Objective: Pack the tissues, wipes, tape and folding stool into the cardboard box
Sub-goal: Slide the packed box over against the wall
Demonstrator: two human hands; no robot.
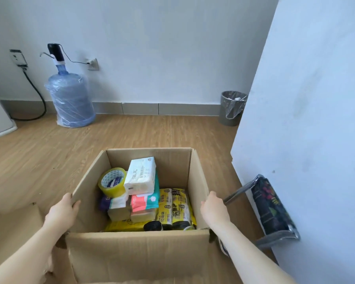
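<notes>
Standing open on the wooden floor [49, 152], one cardboard box [135, 251] fills the lower middle of the view, its four flaps out of the way and its far wall toward the white wall. Beyond it, at the floor's far left edge, stands one blue water jug [71, 99] wrapped in clear film with a black pump on its neck, and at the far right edge one grey waste bin [231, 108] lined with a clear bag. One folding stool [272, 210], folded flat with a dark patterned seat and metal legs, leans against the white panel just beside the box's right wall, outside the box. Inside the box, two yellow bag rolls [178, 206] stand side by side against the right wall, and one more yellow pack lies flat along the near wall. One white tissue pack [140, 175] lies tilted on top of the pile near the far wall, with one teal-edged wipes pack [152, 198] under it, and two brown tissue packs [129, 214] below those. One roll of clear tape [111, 182] leans on edge against the left wall. The left hand [65, 209] grips the rim of the box's left wall, fingers curled over it; the right hand [213, 206] clasps the rim of the right wall the same way.
</notes>
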